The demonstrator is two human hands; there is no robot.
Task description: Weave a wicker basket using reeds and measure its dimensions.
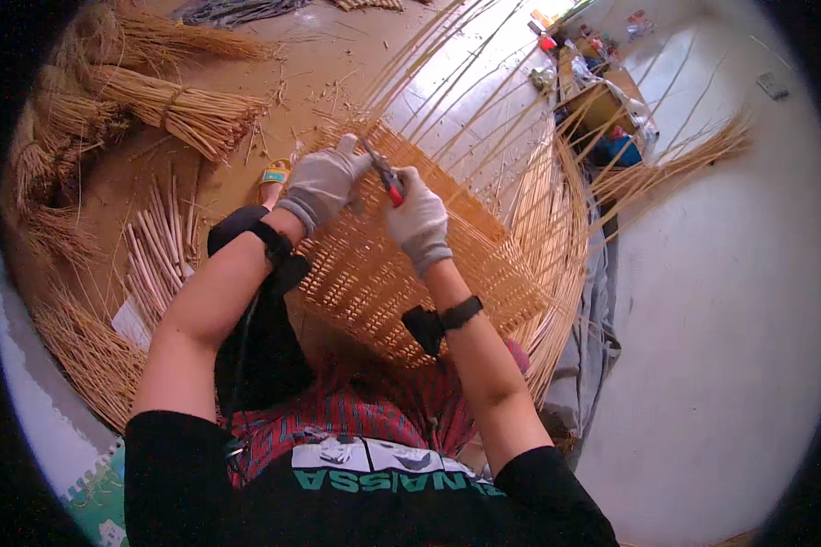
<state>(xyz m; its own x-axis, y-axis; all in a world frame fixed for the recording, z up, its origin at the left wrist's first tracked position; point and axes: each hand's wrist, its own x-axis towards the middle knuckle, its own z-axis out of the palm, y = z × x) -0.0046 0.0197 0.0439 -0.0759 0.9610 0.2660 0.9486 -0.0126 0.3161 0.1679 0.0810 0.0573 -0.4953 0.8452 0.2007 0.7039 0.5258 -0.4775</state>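
A woven wicker piece (374, 292) of tan strands lies tilted across my lap, with long loose strands fanning from its far right side. My right hand (418, 219), in a pale work glove, is closed around a pair of hand shears (383, 170) with a red grip. Their metal blades point up and left, close to the other hand's fingers. My left hand (324, 182), in a matching glove, is curled at the far left edge of the weave. What its fingers pinch is hidden.
Tied bundles of thin stalks (173, 105) lie at the far left. Peeled sticks (160, 242) rest beside my left arm. More long strands (556, 246) spread along the right over grey cloth (575, 365). A cluttered low table (616, 114) stands at the back right by a pale wall.
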